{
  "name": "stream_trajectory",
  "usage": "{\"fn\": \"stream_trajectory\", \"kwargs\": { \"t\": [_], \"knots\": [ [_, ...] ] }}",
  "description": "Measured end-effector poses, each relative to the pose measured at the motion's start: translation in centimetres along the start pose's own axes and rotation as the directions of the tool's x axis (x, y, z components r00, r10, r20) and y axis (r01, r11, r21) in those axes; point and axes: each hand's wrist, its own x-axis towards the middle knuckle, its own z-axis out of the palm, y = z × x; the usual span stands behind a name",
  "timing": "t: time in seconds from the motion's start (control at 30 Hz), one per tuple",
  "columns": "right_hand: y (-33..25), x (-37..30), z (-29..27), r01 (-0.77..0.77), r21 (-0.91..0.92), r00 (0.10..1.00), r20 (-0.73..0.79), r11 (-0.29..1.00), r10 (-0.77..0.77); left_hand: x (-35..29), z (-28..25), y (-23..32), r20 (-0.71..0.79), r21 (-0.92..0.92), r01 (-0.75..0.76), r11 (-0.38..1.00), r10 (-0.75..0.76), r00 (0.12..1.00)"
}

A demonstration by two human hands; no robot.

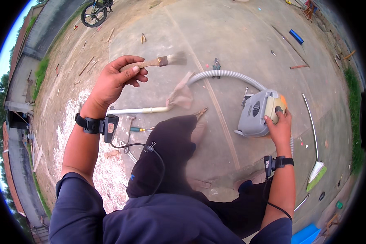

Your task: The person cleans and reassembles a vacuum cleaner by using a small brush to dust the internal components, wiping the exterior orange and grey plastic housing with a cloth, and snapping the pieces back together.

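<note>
My left hand (120, 77) pinches the wooden handle of a paintbrush (152, 63), held up off the ground with its pale bristles pointing right. My right hand (279, 124) is closed on the beige end of a grey vacuum cleaner (254, 112), beside a dark round knob. The underside of that grip is hidden. A ribbed grey hose (227, 74) arches from the machine to the left. At its far end a crumpled pinkish cloth or bag (180, 95) covers the joint with a white tube (144, 110).
Around my legs lie a screwdriver (138, 129), a hammer (130, 120) and pliers (201, 113). More pliers (216, 67) rest beyond the hose. To the right are a broom (316, 173), a blue cylinder (296, 36) and a blue dustpan-like thing (307, 234). A wheel (94, 14) stands far left.
</note>
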Motion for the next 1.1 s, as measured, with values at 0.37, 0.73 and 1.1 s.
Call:
{"fn": "stream_trajectory", "kwargs": {
  "t": [0.37,0.73,1.1],
  "knots": [
    [-2.7,-0.2,0.6,0.063,-0.034,0.997,0.051,0.997,-0.061,-0.3,-5.5,-18.3,-0.144,0.412,0.437,0.799,-0.417,0.897],
    [-2.4,0.6,-0.4,-0.019,-0.004,0.996,0.091,1.000,0.019,-2.9,-2.8,-34.7,-0.127,0.972,0.215,0.096,-0.557,0.821],
    [1.9,2.9,0.0,-0.266,0.348,0.964,0.106,0.899,0.244,9.1,4.9,-36.5,0.131,0.903,0.038,0.428,-0.360,0.924]
  ]
}}
